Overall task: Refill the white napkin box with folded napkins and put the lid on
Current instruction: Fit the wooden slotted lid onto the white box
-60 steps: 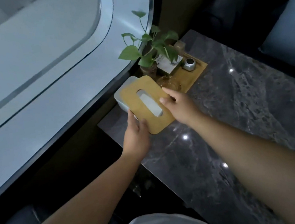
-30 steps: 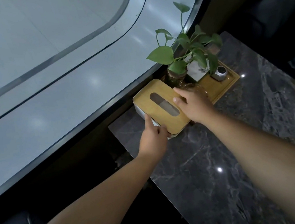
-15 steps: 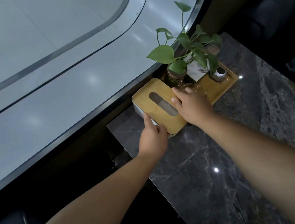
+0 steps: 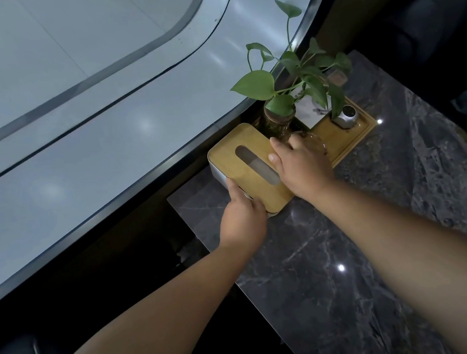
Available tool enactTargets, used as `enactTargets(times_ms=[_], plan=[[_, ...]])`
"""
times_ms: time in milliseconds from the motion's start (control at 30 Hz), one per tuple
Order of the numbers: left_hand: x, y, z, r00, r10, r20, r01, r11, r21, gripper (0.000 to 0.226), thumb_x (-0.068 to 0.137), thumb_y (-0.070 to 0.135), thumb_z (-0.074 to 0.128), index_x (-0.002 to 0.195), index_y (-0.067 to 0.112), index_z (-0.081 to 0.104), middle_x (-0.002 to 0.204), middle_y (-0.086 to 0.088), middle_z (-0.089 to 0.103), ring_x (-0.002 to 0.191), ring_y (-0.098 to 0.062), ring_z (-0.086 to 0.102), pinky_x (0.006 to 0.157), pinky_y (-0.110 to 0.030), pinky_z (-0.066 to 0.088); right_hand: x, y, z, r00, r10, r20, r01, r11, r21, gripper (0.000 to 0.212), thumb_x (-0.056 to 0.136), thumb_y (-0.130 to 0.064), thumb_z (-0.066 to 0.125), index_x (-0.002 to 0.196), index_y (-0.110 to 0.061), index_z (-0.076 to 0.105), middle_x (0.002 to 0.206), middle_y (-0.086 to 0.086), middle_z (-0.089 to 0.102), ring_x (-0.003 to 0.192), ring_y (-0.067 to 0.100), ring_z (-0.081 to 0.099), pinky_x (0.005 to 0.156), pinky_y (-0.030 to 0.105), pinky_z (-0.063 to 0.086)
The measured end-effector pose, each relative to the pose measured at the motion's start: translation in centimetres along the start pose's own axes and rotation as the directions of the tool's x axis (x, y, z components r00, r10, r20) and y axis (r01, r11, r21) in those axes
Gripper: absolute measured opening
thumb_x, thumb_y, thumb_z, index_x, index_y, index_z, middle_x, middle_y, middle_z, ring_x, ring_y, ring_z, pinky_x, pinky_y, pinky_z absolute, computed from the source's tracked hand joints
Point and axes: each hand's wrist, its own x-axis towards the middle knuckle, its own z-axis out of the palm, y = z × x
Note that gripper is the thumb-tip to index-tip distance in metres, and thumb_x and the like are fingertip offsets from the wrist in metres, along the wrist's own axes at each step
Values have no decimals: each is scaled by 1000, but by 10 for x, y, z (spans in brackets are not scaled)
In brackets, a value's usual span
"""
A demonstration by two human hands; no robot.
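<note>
**Lid seated on the box**

The wooden lid lies flat on the white napkin box at the desk's 11 o'clock corner. Your left hand grips the box's 7 o'clock edge, thumb on top and fingers curled against its side. Your right hand clasps the lid's 3 o'clock edge, fingers curled over it.

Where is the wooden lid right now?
Head view, centre: the wooden lid sits on the white box, left on the table, beside the plant, between the left hand and right hand.
</note>
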Motion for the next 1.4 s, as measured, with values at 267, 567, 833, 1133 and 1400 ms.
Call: enactTargets(times_ms=[267, 567, 833, 1133, 1400], plan=[[-1, -1, -1, 1000, 21, -2, -20, 995, 100, 73, 99, 20, 40, 152, 15, -10, 80, -16, 65, 66, -25, 62, 51, -36, 47, 0, -1, 2, 1000, -5, -9, 5, 1000, -1, 46, 100, -37, 38, 140, -17, 44, 111, 17, 53, 91, 33, 53, 64, 33, 33], [-1, -7, -5, 999, 43, -23, -38, 983, 181, 80, 99, 24, 44, 150, 22, -18, 70, -9, 62, 59, -24, 62, 50, -39, 54, 4, -3, 5, 1000, -8, -23, 8, 1000, 0, 45, 100, -36, 36, 141, -19, 42, 113, 15, 52, 87, 33, 55, 60, 32, 31], [5, -5, -14, 989, 97, 108, -132, 913, 387, 68, 102, 29, 40, 152, 22, -5, 78, -18, 41, 74, -27, 53, 73, -44, 49, 3, -5, 14, 999, 3, -50, -3, 1000, -15, 45, 101, -35, 34, 143, -18, 39, 112, 16, 56, 84, 33, 57, 58, 34, 35], [7, -3, -23, 980, 86, 177, -171, 822, 543, 60, 103, 32, 36, 150, 14, 1, 97, -26, 58, 82, -38, 67, 72, -48, 55, 3, -7, 16, 997, 80, -23, -79, 996, 49, 46, 102, -36, 27, 146, -24, 31, 71, 15, 66, 65, 35, 62, 53, 33, 39], [18, -8, -30, 968, 152, 199, -235, 828, 510, 72, 101, 40, 36, 152, 22, -10, 136, -13, 52, 94, -25, 63, 77, -43, 54, 1, -12, 16, 989, 145, -39, -141, 986, 85, 45, 102, -36, 27, 146, -25, 31, 68, 13, 63, 63, 33, 61, 53, 33, 37]])
